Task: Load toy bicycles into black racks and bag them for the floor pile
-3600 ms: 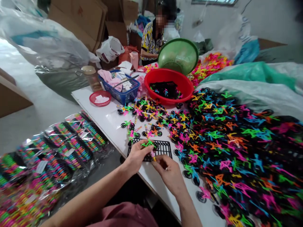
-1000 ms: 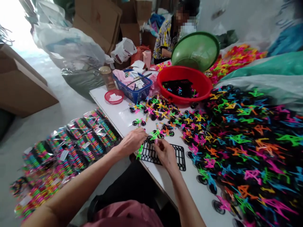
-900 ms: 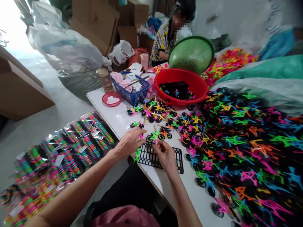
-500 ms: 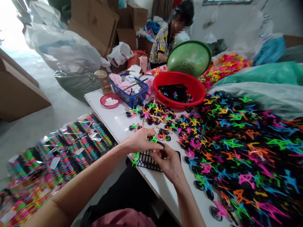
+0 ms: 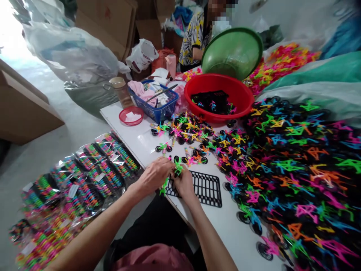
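A small green toy bicycle (image 5: pixel 178 165) with black wheels is pinched between my two hands, over the left part of a black plastic grid (image 5: pixel 208 188). My left hand (image 5: pixel 156 175) is closed at the toy's left side. Closed as well, my right hand (image 5: pixel 184 183) holds it from below and the right, its fingertips partly hidden. Another green plastic piece (image 5: pixel 163 187) sits at the grid's left end, below my left hand. Just beyond my hands, a few loose toy bicycles (image 5: pixel 197 156) lie on the white table (image 5: pixel 146 152).
A large heap of colourful toy bicycles (image 5: pixel 299 165) covers the table's right side. Farther back stand a red basin (image 5: pixel 220 116), a green basin (image 5: pixel 231 52), a blue basket (image 5: pixel 158 111) and a small red basket (image 5: pixel 131 116). Packed bags (image 5: pixel 93 165) lie lower left. A person (image 5: pixel 191 41) sits opposite.
My hands have moved left along the grid, uncovering its right part. The green toy bicycle now shows more upright between my fingers. The camera view has tilted down slightly.
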Demonstrator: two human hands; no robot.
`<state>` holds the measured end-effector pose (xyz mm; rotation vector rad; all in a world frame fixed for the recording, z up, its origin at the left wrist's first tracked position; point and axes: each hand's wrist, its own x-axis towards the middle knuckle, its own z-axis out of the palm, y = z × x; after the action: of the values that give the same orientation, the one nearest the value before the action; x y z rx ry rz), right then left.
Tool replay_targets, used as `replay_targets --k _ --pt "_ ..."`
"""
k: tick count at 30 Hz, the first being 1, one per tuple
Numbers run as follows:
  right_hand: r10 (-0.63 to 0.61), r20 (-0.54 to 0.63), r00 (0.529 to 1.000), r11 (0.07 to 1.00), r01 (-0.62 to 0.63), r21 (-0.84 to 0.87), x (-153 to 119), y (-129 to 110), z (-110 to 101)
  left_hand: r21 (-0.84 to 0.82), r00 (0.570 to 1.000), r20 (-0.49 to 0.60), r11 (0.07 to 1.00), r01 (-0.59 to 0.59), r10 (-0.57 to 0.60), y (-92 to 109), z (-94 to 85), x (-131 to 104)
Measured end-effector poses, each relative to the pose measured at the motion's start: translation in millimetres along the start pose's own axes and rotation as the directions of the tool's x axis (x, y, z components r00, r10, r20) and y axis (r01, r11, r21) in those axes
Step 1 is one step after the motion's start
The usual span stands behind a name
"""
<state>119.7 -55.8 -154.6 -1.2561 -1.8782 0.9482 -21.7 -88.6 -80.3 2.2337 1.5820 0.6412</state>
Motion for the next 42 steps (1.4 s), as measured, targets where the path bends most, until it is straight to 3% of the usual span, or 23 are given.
replay_targets --k 2,6,9,12,14,16,18,20,22,24,26,29,33,36,39,42 --pt "-0.030 0.079 0.996 0.993 0.038 -0.111 2 -4 0 -0.055 0.999 -0.026 0.998 0.020 -0.022 -2 -0.6 2" --pt "0.038 0.225 0.974 0.907 0.061 -0.417 5 -10 2 -0.055 0.998 -0.053 0.998 0.011 -0.014 -6 -2.2 4" --pt "0.020 0.347 0.938 0.911 0.126 -0.393 10 -10 -7 0.039 0.998 -0.068 0.999 -0.004 0.007 -4 0.2 0" --pt "0.001 0.515 0.857 0.955 0.153 -0.255 24 -7 -30 0.016 0.999 -0.024 0.999 -0.039 0.040 3 2.1 -10" --pt "0.050 0.473 0.880 0.943 0.115 -0.314 41 -8 -43 -0.001 0.998 -0.019 0.998 -0.056 0.056 9 2.7 -17" --pt "0.127 0.297 0.946 0.867 0.040 -0.497 63 -13 -47 0.008 0.997 -0.031 0.998 -0.067 0.067 15 3.4 -22" --pt "0.166 0.155 0.974 0.772 -0.030 -0.635 83 -21 -43 0.022 0.996 -0.043 0.997 -0.079 0.080 17 4.1 -23" --pt "0.165 0.157 0.974 0.754 -0.022 -0.657 92 -28 -39 0.026 0.995 -0.059 0.996 -0.085 0.087 17 4.8 -21" --pt "0.044 0.143 0.989 0.824 0.045 -0.564 83 -31 -42 0.027 0.992 -0.087 0.996 -0.091 0.093 13 5.6 -17" --pt "-0.108 0.059 0.992 0.894 0.123 -0.431 60 -26 -51 0.031 0.988 -0.115 0.994 -0.101 0.104 5 7.3 -11" --pt "-0.177 0.028 0.984 0.919 0.175 -0.354 30 -14 -63 0.040 0.982 -0.139 0.992 -0.121 0.125 -3 10.3 -4" --pt "-0.112 0.086 0.990 0.856 0.140 -0.497 -1 3 -71 0.077 0.971 -0.177 0.986 -0.151 0.162 -11 15.9 6" --pt "0.052 0.057 0.997 0.711 0.004 -0.703 4 5 -73 0.143 0.955 -0.165 0.964 -0.223 0.246 -8 18.5 9" --pt "0.165 0.032 0.986 0.810 -0.117 -0.574 12 -7 -81 0.177 0.965 -0.142 0.965 -0.194 0.220 -3 16.7 1" --pt "0.228 0.034 0.973 0.965 -0.221 -0.140 -6 -15 -78 0.207 0.978 -0.151 0.972 -0.114 0.147 -2 17.9 -3" --pt "0.202 0.111 0.973 0.945 -0.224 0.238 -36 -13 -48 0.223 0.981 -0.165 0.973 -0.066 0.104 -5 20.5 1"
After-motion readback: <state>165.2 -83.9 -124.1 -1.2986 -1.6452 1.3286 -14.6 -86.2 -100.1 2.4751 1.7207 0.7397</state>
